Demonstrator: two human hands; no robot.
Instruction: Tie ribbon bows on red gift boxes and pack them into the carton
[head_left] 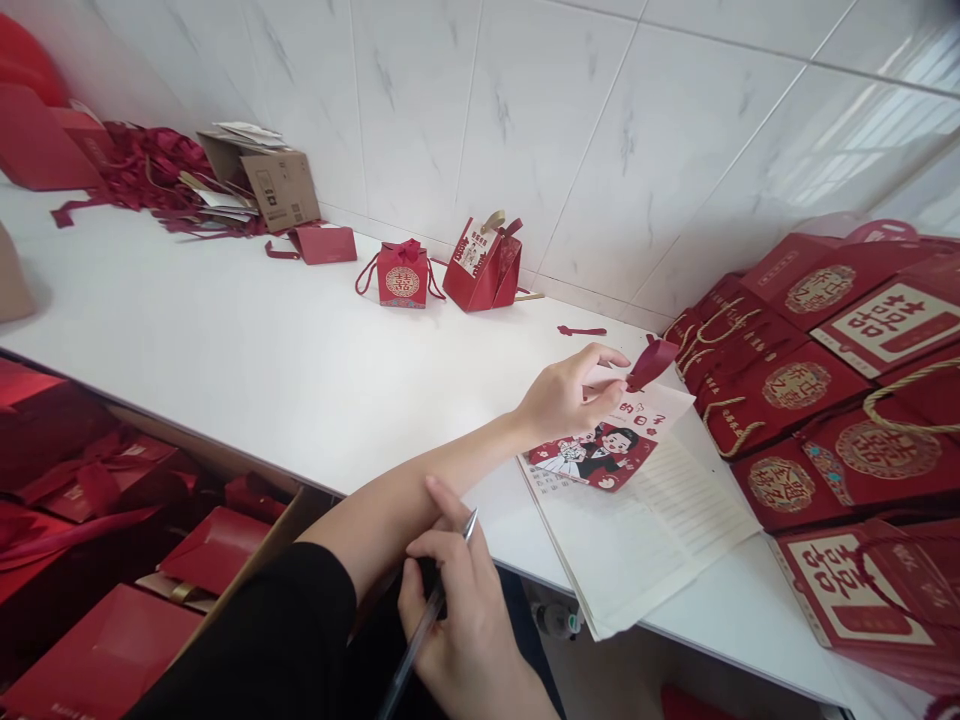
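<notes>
My left hand (pixel 574 393) reaches across to the right, its thumb in front of the top of a small gift box (pixel 581 460) and its fingers curled behind. That box has a cartoon couple on a red panel, a pale upper part and a dark red ribbon loop (pixel 651 366). It is over a stack of lined paper (pixel 637 540) near the table's front edge. Below my left forearm, my right hand (pixel 465 610) is closed around a pen (pixel 422 630), tip upward. One finger of it touches the left forearm.
On the white table (pixel 300 350) at the back stand a red box with cord handles (pixel 403 275) and a red ribboned box (pixel 484 265). Red gift bags (pixel 802 390) are piled at right. A cardboard box (pixel 281 188) and ribbons (pixel 157 160) lie back left. Red boxes (pixel 112 650) fill the lower left.
</notes>
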